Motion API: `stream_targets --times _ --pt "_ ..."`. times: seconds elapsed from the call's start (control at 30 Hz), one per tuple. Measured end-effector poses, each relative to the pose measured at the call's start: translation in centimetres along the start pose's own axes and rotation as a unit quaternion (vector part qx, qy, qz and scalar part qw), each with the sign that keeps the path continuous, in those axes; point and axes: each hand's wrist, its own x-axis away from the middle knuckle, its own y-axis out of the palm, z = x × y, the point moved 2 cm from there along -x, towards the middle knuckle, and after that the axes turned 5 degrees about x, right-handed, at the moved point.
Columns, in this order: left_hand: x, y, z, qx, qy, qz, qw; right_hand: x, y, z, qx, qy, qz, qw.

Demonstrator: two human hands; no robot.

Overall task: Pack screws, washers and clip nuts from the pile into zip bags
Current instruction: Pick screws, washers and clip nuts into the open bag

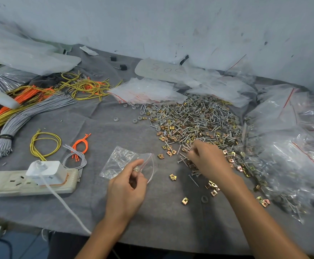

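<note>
The left hand pinches the mouth of a clear zip bag between curled thumb and fingers, holding it open just above the grey cloth, with a few brass clip nuts already lying in its far corner. The right hand reaches into the near edge of the pile of screws, washers and clip nuts, fingertips bunched around several screws, though how many cannot be told. Beyond lie a power strip, wire bundles, empty bags and a scuffed wall.
</note>
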Motion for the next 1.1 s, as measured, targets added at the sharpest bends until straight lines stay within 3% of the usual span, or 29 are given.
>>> stream_targets --times 0.33,0.57,0.8,1.1 --pt "0.0 0.1 -0.1 -0.001 0.001 -0.002 1.000 5.4 -0.8 -4.3 -0.178 -0.042 -0.084 0.980" --pt "0.0 0.1 -0.2 0.000 0.011 -0.007 1.000 4.7 1.4 -8.8 -0.093 -0.065 -0.069 0.991" --pt "0.1 0.1 -0.1 0.009 0.012 -0.002 1.000 5.2 1.8 -8.0 -0.139 -0.020 -0.040 0.989" --pt "0.0 0.0 -0.1 0.000 0.011 -0.004 1.000 5.1 1.6 -10.4 -0.103 -0.105 0.000 0.989"
